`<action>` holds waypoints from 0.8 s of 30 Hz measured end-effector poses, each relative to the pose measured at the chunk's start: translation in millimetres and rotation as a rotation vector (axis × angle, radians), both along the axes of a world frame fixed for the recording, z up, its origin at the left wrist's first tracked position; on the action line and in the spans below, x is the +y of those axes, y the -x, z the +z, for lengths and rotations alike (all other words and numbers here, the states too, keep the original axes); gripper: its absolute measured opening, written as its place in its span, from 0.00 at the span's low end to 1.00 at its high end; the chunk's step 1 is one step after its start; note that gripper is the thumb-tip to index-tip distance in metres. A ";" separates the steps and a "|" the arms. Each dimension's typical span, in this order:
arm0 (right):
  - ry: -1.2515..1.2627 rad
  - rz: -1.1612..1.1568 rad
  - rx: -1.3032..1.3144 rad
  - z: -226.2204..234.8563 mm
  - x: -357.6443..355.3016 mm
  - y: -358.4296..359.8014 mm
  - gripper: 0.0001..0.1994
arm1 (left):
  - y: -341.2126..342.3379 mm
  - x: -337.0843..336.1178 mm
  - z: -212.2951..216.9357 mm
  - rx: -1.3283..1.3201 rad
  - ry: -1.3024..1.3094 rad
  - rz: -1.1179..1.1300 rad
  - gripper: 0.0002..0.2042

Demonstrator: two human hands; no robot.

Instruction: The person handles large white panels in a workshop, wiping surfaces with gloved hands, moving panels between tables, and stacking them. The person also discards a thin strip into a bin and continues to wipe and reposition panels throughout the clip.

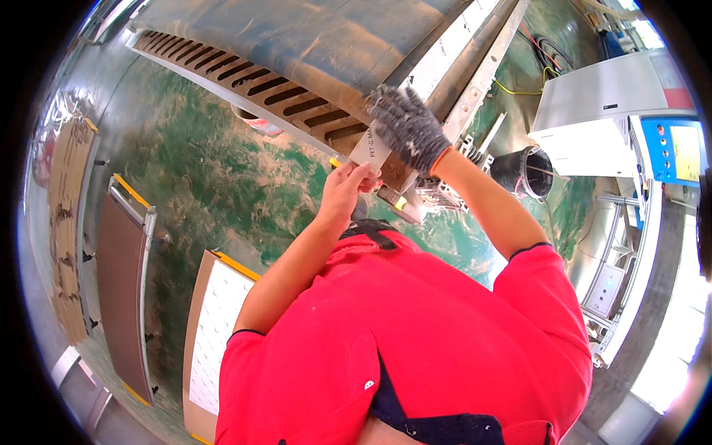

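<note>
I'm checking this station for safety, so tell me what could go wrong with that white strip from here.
The left hand, bare, pinches the near end of the white strip, so an edge might nick the skin. Both hands sit toward that end, the right hand in a grey glove, so the far part could slip or swing. The dusty-looking slotted table might soil it.

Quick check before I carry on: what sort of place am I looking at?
Probably a board-working workshop or factory floor: there's a dusty slotted bed, a blue control panel with a screen, and boards stacked at the left.
</note>
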State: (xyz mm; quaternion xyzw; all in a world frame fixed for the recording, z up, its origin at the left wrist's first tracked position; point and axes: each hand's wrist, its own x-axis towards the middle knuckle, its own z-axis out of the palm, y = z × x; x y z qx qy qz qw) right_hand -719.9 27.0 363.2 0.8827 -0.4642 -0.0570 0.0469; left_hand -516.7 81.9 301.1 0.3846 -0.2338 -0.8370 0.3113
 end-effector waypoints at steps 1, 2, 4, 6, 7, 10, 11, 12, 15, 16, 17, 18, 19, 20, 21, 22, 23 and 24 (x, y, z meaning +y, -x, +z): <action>-0.074 0.029 -0.072 -0.7 12.7 -10.9 0.27 | 1.4 0.0 -0.1 0.001 0.014 0.014 0.11; -0.147 0.057 -0.146 1.4 25.0 -23.9 0.26 | 2.0 3.3 0.2 0.002 0.022 0.033 0.11; -0.272 0.074 -0.243 7.3 26.7 -26.9 0.26 | 2.1 11.4 0.7 0.006 0.035 0.072 0.11; -0.093 -0.015 -0.106 9.0 -3.5 -3.5 0.27 | -1.1 4.9 -1.5 -0.005 0.043 0.089 0.11; -0.002 -0.064 -0.040 9.4 -13.0 3.5 0.27 | -1.4 0.1 -4.0 -0.011 0.046 0.093 0.11; -0.179 0.017 -0.047 9.9 26.3 -38.0 0.28 | 2.2 5.5 -5.9 -0.006 0.059 0.159 0.11; -0.257 0.018 -0.303 3.4 34.0 -45.3 0.28 | 3.2 8.2 -5.0 -0.032 0.065 0.192 0.11; -0.283 0.025 -0.232 7.4 33.9 -45.2 0.28 | 1.9 6.9 -5.9 -0.028 0.078 0.144 0.11; 0.132 0.063 0.234 -3.2 -5.9 3.4 0.28 | -2.2 2.3 -10.4 -0.003 0.095 0.057 0.11; 0.038 -0.132 0.088 2.4 -22.1 20.5 0.26 | -1.6 2.6 -14.9 0.015 0.088 0.066 0.11; 0.195 -0.140 0.076 11.7 -33.8 24.3 0.26 | -1.7 2.6 -16.3 0.033 0.078 0.072 0.12; 0.109 -0.128 0.167 13.5 -28.8 17.4 0.27 | -3.1 4.6 -17.4 0.028 0.069 0.073 0.12; 0.023 -0.117 0.258 13.1 -17.3 4.5 0.28 | -5.1 7.9 -18.2 0.023 0.060 0.073 0.12; -0.119 -0.159 0.159 19.1 4.7 -30.2 0.28 | -7.1 10.2 -18.4 0.018 0.049 0.076 0.12; -0.160 -0.083 -0.083 -0.7 23.1 -37.9 0.30 | -6.6 12.0 -17.0 0.013 0.050 0.099 0.11; -0.217 0.019 -0.307 -21.8 40.2 -46.6 0.32 | -6.0 14.0 -16.1 0.005 0.050 0.128 0.11; -0.259 0.061 -0.291 -7.7 43.2 -55.1 0.33 | -6.1 15.6 -16.0 -0.002 0.047 0.160 0.10; -0.213 0.074 -0.215 2.3 37.4 -53.2 0.33 | -6.9 17.0 -15.6 -0.010 0.045 0.193 0.10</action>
